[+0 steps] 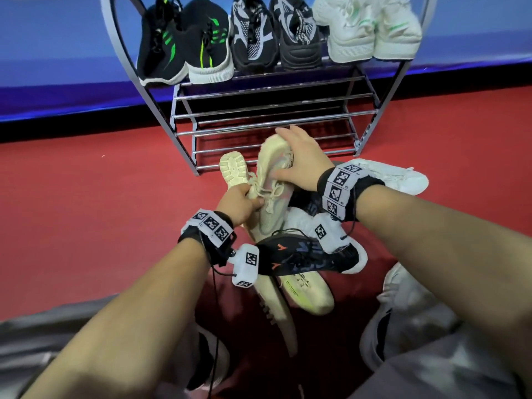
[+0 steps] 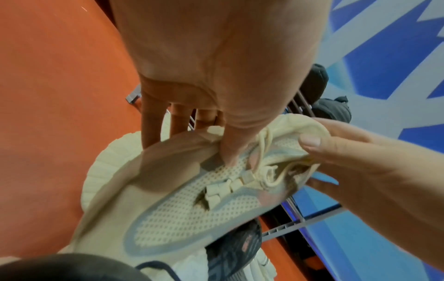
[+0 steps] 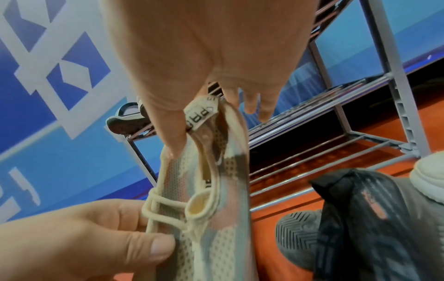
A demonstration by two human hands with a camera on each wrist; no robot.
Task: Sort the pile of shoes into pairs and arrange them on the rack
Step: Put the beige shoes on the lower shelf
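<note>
I hold a cream knit shoe (image 1: 273,194) with both hands above the pile, just in front of the rack (image 1: 267,122). My left hand (image 1: 249,201) pinches it at the laces, thumb on the mesh upper (image 2: 180,199). My right hand (image 1: 285,156) grips the heel end, thumb inside the collar by the pull tab (image 3: 201,114). A second cream shoe (image 1: 233,168) lies sole up against the left side of the held one. The rack's top shelf carries a black-and-green pair (image 1: 184,44), a black-and-grey pair (image 1: 273,36) and a white pair (image 1: 368,27).
On the red floor under my wrists lie a black shoe with orange marks (image 1: 302,254), a white shoe (image 1: 299,223) and a cream-yellow shoe (image 1: 308,292). Another white shoe (image 1: 400,177) lies to the right. The rack's lower bars (image 1: 259,145) are bare. My own feet (image 1: 403,312) are close.
</note>
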